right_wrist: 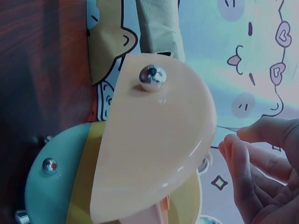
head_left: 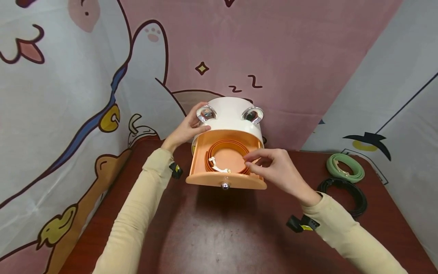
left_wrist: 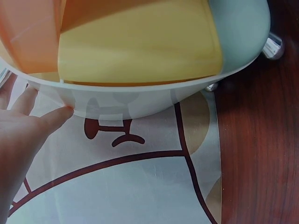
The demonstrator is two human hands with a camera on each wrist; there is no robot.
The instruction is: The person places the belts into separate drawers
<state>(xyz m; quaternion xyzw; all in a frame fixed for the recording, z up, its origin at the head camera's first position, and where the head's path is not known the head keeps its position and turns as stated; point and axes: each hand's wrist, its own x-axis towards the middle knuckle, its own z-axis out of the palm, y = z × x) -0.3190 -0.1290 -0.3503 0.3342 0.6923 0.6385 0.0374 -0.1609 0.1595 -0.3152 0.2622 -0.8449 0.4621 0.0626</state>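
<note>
A white storage box (head_left: pixel 230 106) with two shiny eye-like rings has its peach drawer (head_left: pixel 202 179) pulled out. Inside lies a coiled orange belt (head_left: pixel 224 144) with a gold-coloured buckle. My left hand (head_left: pixel 186 129) rests on the box's upper left, thumb and fingers spread around the left ring; the left wrist view shows the thumb against the white shell (left_wrist: pixel 140 100). Over the drawer's right side, my right hand (head_left: pixel 273 167) hovers by the belt's right edge. In the right wrist view its bent fingers and thumb (right_wrist: pixel 261 128) come close together, with nothing visible between them.
On the table's right side lie a coiled green belt (head_left: pixel 356 167) and a coiled black belt (head_left: pixel 359 199). Yellow (left_wrist: pixel 140 46) and teal drawers (right_wrist: pixel 56 154) sit below the peach one. A cartoon-print cloth (head_left: pixel 273 57) hangs behind the dark red table (head_left: pixel 219 232).
</note>
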